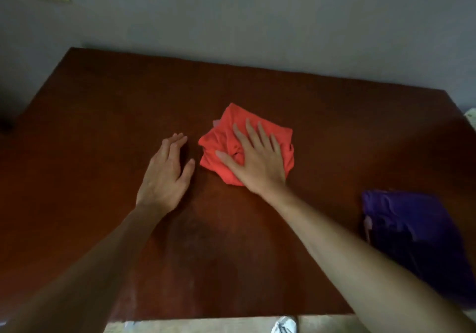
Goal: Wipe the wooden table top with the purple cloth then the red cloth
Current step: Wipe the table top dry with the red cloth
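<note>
Purple cloth [412,237] lies bunched at the surface's [103,126] right edge, well apart from both hands. R hand [253,160] pressed flat, fingers spread wide, on the crumpled red cloth [257,123] near mid-surface. L hand [167,172] flat w/ fingers together, holding nothing, just beside the red cloth.
</note>
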